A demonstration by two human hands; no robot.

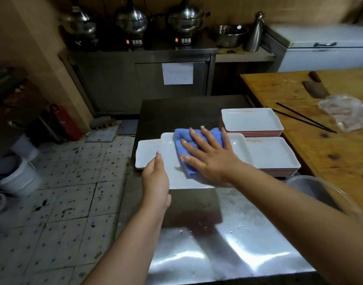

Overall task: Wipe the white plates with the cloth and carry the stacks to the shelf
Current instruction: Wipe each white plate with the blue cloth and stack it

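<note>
The fingers of the right hand (209, 155) are spread flat on the blue cloth (183, 145), which is pressed onto the white plate (170, 161) lying on the steel counter (197, 254); that plate's left edge is gripped by the left hand (156, 177), a smaller plate (145, 155) being seen just beside it. Wiping is judged to be in hand; next, the cloth would be swept across, then the plate added to a stack. Two plate stacks (273, 157) stand at right; a metal bowl (228, 34) on the far counter appears empty.

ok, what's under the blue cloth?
The blue cloth lies on a white plate, pressed flat by the right hand. The left hand steadies the plate's edge. The plate surface beneath the cloth is hidden.
</note>
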